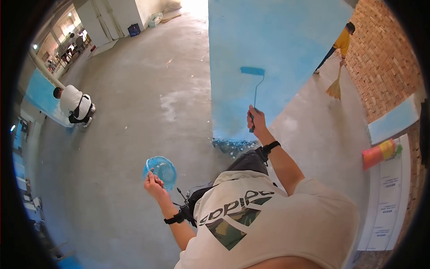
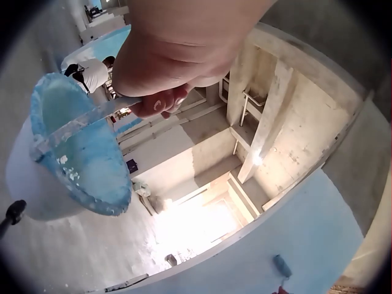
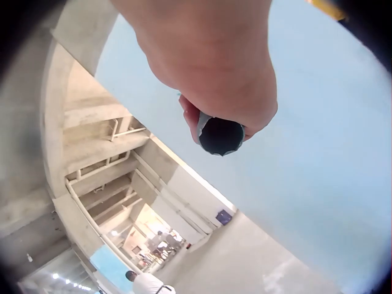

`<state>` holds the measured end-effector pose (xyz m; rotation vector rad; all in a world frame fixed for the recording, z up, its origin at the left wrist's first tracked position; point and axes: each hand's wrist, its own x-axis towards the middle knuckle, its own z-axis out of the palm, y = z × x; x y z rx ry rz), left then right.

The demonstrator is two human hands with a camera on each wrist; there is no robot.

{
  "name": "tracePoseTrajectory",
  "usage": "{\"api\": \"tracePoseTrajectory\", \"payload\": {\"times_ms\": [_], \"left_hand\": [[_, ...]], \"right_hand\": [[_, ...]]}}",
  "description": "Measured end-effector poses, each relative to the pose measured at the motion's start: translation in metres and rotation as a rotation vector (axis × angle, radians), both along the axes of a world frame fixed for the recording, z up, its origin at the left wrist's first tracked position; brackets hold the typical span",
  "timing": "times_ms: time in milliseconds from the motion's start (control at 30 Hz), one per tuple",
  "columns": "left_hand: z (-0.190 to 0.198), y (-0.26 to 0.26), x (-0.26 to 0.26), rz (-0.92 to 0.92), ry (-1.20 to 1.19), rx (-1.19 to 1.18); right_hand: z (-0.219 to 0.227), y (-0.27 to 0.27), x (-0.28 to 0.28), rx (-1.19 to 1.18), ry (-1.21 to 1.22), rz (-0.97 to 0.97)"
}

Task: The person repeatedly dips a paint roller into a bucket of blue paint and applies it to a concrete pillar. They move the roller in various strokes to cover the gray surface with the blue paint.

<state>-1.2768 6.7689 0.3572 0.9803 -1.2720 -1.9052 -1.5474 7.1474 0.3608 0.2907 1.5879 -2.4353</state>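
Observation:
In the head view my right hand (image 1: 256, 122) grips the dark handle of a paint roller (image 1: 252, 71), whose blue sleeve lies against the light blue wall (image 1: 242, 36). The round butt of the roller handle (image 3: 222, 136) pokes out of my fist in the right wrist view. At lower left, my left hand (image 1: 155, 184) holds a paint bucket (image 1: 166, 172) by its strap-like handle. Blue paint coats the bucket's rim and inside (image 2: 92, 177) in the left wrist view, where the bucket hangs tilted below my fingers.
A person in white (image 1: 74, 101) crouches at a low blue wall on the left. Beyond the wall, a person in yellow (image 1: 342, 41) holds a broom (image 1: 334, 88). Blue and white spatter (image 1: 235, 145) marks the wall's foot. Printed white sheeting (image 1: 383, 201) lies at right.

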Motion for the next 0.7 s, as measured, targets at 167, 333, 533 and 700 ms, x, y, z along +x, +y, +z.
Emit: {"api": "tracePoseTrajectory", "payload": {"times_ms": [167, 333, 533, 700], "left_hand": [[0.011, -0.006, -0.012, -0.023, -0.025, -0.003], [0.007, -0.009, -0.026, -0.069, -0.019, -0.029], [0.026, -0.001, -0.027, -0.077, -0.018, -0.004], [0.027, -0.001, -0.027, -0.05, -0.045, -0.015]], "right_hand": [[0.042, -0.014, -0.021, -0.066, 0.111, -0.016], [0.006, -0.016, -0.007, -0.015, -0.01, 0.018], [-0.009, -0.011, -0.004, 0.105, -0.049, -0.012], [0.069, -0.019, -0.048, 0.011, 0.16, 0.011]]}}
